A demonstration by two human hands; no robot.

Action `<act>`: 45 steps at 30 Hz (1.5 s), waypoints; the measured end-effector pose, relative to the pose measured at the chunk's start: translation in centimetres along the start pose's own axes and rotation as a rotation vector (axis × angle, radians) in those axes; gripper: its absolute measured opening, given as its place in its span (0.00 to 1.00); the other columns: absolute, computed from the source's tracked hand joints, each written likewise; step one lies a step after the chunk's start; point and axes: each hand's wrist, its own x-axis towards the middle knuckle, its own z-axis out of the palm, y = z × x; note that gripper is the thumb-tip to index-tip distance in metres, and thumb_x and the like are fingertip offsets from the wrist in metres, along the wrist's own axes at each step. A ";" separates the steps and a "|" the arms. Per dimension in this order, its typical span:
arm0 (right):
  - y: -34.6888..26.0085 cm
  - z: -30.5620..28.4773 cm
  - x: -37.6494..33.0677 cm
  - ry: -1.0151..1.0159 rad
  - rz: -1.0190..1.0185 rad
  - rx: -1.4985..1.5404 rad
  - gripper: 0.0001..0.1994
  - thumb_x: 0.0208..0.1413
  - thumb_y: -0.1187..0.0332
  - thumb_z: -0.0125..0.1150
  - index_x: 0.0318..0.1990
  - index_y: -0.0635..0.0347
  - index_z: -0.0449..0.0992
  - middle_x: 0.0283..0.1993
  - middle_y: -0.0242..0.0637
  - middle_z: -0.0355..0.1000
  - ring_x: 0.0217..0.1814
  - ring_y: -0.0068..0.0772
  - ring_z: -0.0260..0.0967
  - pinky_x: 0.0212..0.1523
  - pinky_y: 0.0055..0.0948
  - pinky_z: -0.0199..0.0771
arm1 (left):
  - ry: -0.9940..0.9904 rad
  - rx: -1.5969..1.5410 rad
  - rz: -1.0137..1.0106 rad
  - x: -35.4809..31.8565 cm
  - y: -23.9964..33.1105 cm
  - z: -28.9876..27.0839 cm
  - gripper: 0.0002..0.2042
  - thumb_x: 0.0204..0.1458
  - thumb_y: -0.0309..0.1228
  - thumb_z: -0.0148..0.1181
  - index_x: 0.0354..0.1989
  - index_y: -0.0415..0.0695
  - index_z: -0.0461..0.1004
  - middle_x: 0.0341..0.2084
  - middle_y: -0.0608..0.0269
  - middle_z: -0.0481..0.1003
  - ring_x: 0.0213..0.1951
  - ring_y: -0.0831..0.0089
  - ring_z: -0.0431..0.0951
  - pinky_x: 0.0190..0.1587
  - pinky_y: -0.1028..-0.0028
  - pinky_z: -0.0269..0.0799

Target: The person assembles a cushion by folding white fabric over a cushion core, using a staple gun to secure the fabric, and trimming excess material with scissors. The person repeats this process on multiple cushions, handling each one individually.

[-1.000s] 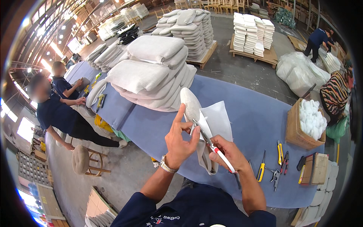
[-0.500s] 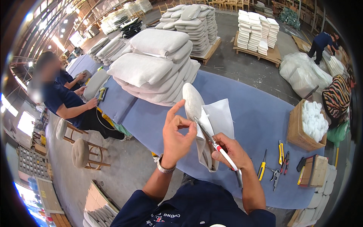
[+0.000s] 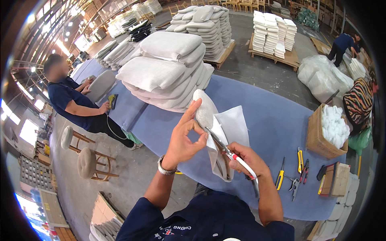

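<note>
A light grey upholstered seat pad (image 3: pixel 205 109) stands tilted on edge in front of me, and a loose white cloth flap (image 3: pixel 233 123) hangs off its right side. My left hand (image 3: pixel 185 134) is against the pad's left side, its thumb and forefinger pinched at the fabric edge and the other fingers stretched upward. In my right hand (image 3: pixel 248 160) is a long-jawed metal hand tool (image 3: pixel 219 141) with white-and-red handles. Its tip meets the pad's edge beside my left fingertips. Whether it is pliers or shears I cannot tell.
On the blue-covered table (image 3: pixel 267 116), a stack of grey pads (image 3: pixel 161 76) rises beyond my hands. To the right lie a yellow screwdriver (image 3: pixel 280 176), a yellow cutter (image 3: pixel 300 160) and a carton of white stuffing (image 3: pixel 323 136). At left, a co-worker (image 3: pixel 76 100) holds a staple gun (image 3: pixel 113 101).
My left fingers have shifted slightly along the pad, and the wrist has moved a little left. The co-worker at left has straightened, with the staple gun shifted slightly. My right hand keeps its grip.
</note>
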 end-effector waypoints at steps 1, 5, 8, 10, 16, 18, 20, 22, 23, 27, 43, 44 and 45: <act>0.3 -0.2 0.1 -0.007 -0.002 0.012 0.22 0.62 0.54 0.71 0.54 0.60 0.74 0.33 0.24 0.68 0.33 0.18 0.62 0.35 0.24 0.65 | -0.006 -0.070 -0.027 0.0 0.0 0.1 0.06 0.51 0.20 0.67 0.29 0.41 0.74 0.77 0.40 0.53 0.78 0.56 0.51 0.70 0.60 0.61; 0.4 -0.2 0.1 -0.014 0.002 0.031 0.22 0.62 0.52 0.71 0.53 0.60 0.75 0.33 0.25 0.68 0.33 0.18 0.62 0.34 0.24 0.65 | 0.014 -0.164 -0.050 0.0 0.0 0.3 0.07 0.53 0.23 0.69 0.31 0.40 0.74 0.76 0.39 0.55 0.78 0.56 0.53 0.69 0.61 0.62; -0.4 0.1 0.0 0.035 0.005 -0.036 0.24 0.60 0.50 0.72 0.51 0.59 0.76 0.30 0.24 0.67 0.31 0.18 0.62 0.32 0.25 0.64 | 0.017 0.105 0.035 0.1 1.0 0.0 0.08 0.54 0.25 0.70 0.32 0.40 0.74 0.75 0.39 0.57 0.70 0.60 0.67 0.65 0.65 0.67; -0.4 0.2 0.0 0.045 0.011 -0.028 0.25 0.60 0.48 0.73 0.50 0.59 0.75 0.28 0.24 0.66 0.29 0.18 0.61 0.31 0.25 0.63 | 0.025 0.162 -0.011 0.1 1.7 0.3 0.08 0.55 0.26 0.69 0.32 0.40 0.74 0.75 0.38 0.57 0.61 0.65 0.74 0.60 0.68 0.70; 0.7 0.0 0.2 0.068 -0.102 -0.161 0.28 0.59 0.44 0.72 0.51 0.59 0.76 0.29 0.23 0.66 0.29 0.16 0.60 0.28 0.22 0.61 | 0.088 0.079 -0.043 -0.2 1.2 1.0 0.08 0.54 0.25 0.69 0.31 0.40 0.74 0.73 0.39 0.60 0.65 0.55 0.68 0.60 0.62 0.73; 0.8 -0.1 0.2 0.056 -0.103 -0.157 0.27 0.60 0.45 0.71 0.51 0.60 0.76 0.29 0.23 0.66 0.29 0.16 0.60 0.29 0.22 0.62 | 0.113 -0.015 -0.069 -0.3 1.1 1.3 0.08 0.54 0.24 0.69 0.30 0.40 0.74 0.72 0.40 0.62 0.73 0.46 0.64 0.64 0.57 0.72; 0.9 -0.1 0.3 0.044 -0.101 -0.143 0.23 0.61 0.49 0.71 0.52 0.59 0.76 0.28 0.26 0.66 0.29 0.18 0.62 0.31 0.25 0.64 | 0.118 -0.076 -0.080 -0.3 1.1 1.3 0.07 0.53 0.23 0.68 0.29 0.40 0.74 0.72 0.42 0.62 0.72 0.47 0.65 0.65 0.58 0.71; 0.2 -0.1 0.3 0.004 -0.039 -0.029 0.22 0.61 0.51 0.71 0.53 0.59 0.76 0.30 0.25 0.67 0.31 0.18 0.63 0.33 0.25 0.65 | 0.108 -0.038 -0.075 -0.3 1.0 1.0 0.07 0.52 0.22 0.67 0.27 0.40 0.74 0.72 0.43 0.63 0.72 0.47 0.65 0.66 0.57 0.68; 0.0 -0.1 0.3 -0.016 -0.008 0.029 0.22 0.62 0.53 0.71 0.53 0.59 0.76 0.31 0.24 0.67 0.32 0.18 0.63 0.34 0.24 0.66 | 0.104 -0.018 -0.074 -0.3 0.9 0.9 0.07 0.51 0.22 0.67 0.27 0.40 0.73 0.72 0.44 0.63 0.72 0.47 0.64 0.67 0.57 0.67; 0.7 -0.2 0.3 -0.010 -0.001 0.058 0.21 0.59 0.56 0.74 0.52 0.60 0.77 0.33 0.24 0.68 0.33 0.17 0.64 0.35 0.23 0.66 | 0.081 0.009 -0.046 -0.2 1.2 0.8 0.07 0.49 0.22 0.67 0.25 0.41 0.72 0.71 0.45 0.64 0.73 0.46 0.63 0.69 0.55 0.63; -0.1 -0.9 0.2 -0.043 0.040 -0.028 0.23 0.63 0.48 0.68 0.51 0.58 0.75 0.37 0.28 0.71 0.37 0.21 0.65 0.40 0.26 0.69 | -0.106 0.172 -0.012 1.1 1.4 -1.8 0.07 0.47 0.20 0.65 0.24 0.40 0.70 0.72 0.45 0.64 0.72 0.50 0.65 0.63 0.63 0.71; -0.2 -1.0 0.3 -0.044 0.042 -0.026 0.23 0.63 0.48 0.68 0.51 0.58 0.75 0.38 0.28 0.71 0.37 0.21 0.65 0.40 0.26 0.69 | -0.105 0.155 -0.017 1.1 1.4 -1.8 0.08 0.46 0.20 0.65 0.24 0.40 0.70 0.72 0.44 0.64 0.73 0.47 0.64 0.65 0.61 0.68; -0.4 -1.0 0.3 -0.040 0.044 -0.024 0.23 0.63 0.48 0.68 0.51 0.58 0.75 0.38 0.29 0.72 0.37 0.21 0.65 0.40 0.26 0.70 | -0.096 0.112 -0.046 1.2 1.3 -1.8 0.07 0.46 0.20 0.65 0.25 0.40 0.70 0.72 0.45 0.64 0.73 0.49 0.65 0.64 0.63 0.70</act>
